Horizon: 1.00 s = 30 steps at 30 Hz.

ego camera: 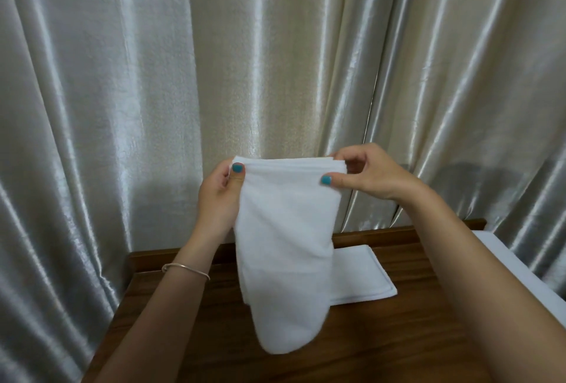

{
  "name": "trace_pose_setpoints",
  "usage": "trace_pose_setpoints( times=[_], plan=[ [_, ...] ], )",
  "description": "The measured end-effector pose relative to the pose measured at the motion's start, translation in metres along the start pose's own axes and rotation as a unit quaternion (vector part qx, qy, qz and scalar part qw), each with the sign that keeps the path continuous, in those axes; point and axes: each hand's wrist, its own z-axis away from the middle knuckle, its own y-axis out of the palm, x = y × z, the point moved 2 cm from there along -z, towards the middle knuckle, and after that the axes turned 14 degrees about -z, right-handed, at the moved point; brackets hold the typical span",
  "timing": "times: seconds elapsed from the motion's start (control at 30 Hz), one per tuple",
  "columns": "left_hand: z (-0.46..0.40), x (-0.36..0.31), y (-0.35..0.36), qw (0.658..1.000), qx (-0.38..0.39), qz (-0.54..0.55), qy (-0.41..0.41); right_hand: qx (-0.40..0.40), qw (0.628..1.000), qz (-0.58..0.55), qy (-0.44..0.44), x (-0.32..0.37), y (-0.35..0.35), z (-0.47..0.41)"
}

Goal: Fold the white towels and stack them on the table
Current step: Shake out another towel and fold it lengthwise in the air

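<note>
Left hand (219, 195) and right hand (372, 172) pinch hanging towel's (284, 260) top corners above table (398, 336); folded towel (361, 278) lies behind it.

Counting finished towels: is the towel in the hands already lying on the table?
No: both the left hand and right hand pinch the towel up by its top corners, hanging above the table.

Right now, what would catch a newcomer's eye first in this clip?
A white towel hangs mid-frame, its top corners pinched by the left hand and the right hand, both with teal nails. Behind it a folded towel lies flat on the wooden table. Shiny silver curtains fill the background.
</note>
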Motion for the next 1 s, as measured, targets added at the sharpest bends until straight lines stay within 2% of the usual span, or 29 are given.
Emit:
trace_pose_setpoints(
  times=[0.07, 0.2, 0.33, 0.4, 0.5, 0.57, 0.63, 0.73, 0.83, 0.9, 1.0],
  plan=[
    [0.005, 0.002, 0.003, 0.999, -0.033, -0.015, -0.003, -0.041, 0.999, -0.007, -0.028, 0.004, 0.001, -0.001],
    [0.01, 0.003, 0.008, 0.996, -0.078, -0.039, 0.027, -0.088, 0.99, -0.103, -0.044, 0.01, -0.004, -0.003],
    [0.009, -0.003, 0.015, 0.993, -0.083, -0.072, 0.047, -0.137, 0.988, -0.017, -0.068, 0.016, -0.003, -0.003],
    [0.008, -0.007, 0.017, 0.995, -0.068, -0.065, 0.046, -0.119, 0.991, 0.054, -0.038, 0.018, -0.004, -0.003],
    [0.011, -0.012, 0.026, 0.994, -0.022, -0.085, 0.069, -0.035, 0.98, 0.189, 0.048, 0.024, 0.002, 0.0],
    [0.017, -0.02, 0.038, 0.986, 0.028, -0.127, 0.104, 0.016, 0.977, 0.201, 0.068, 0.027, 0.018, -0.003],
    [0.023, -0.027, 0.046, 0.981, 0.051, -0.14, 0.123, 0.048, 0.971, 0.228, 0.052, 0.03, 0.034, -0.006],
    [0.025, -0.029, 0.043, 0.994, 0.048, -0.056, 0.087, 0.021, 0.975, 0.22, 0.018, 0.031, 0.033, -0.01],
    [0.03, -0.017, 0.04, 0.984, 0.116, 0.109, 0.075, -0.023, 0.982, 0.188, -0.02, 0.038, 0.022, -0.008],
    [0.037, -0.008, 0.037, 0.981, 0.129, 0.104, 0.095, -0.046, 0.986, 0.158, -0.037, 0.043, 0.013, -0.008],
    [0.052, 0.008, 0.037, 0.98, 0.154, 0.02, 0.126, -0.058, 0.991, 0.107, -0.048, 0.05, -0.001, -0.008]
  ],
)
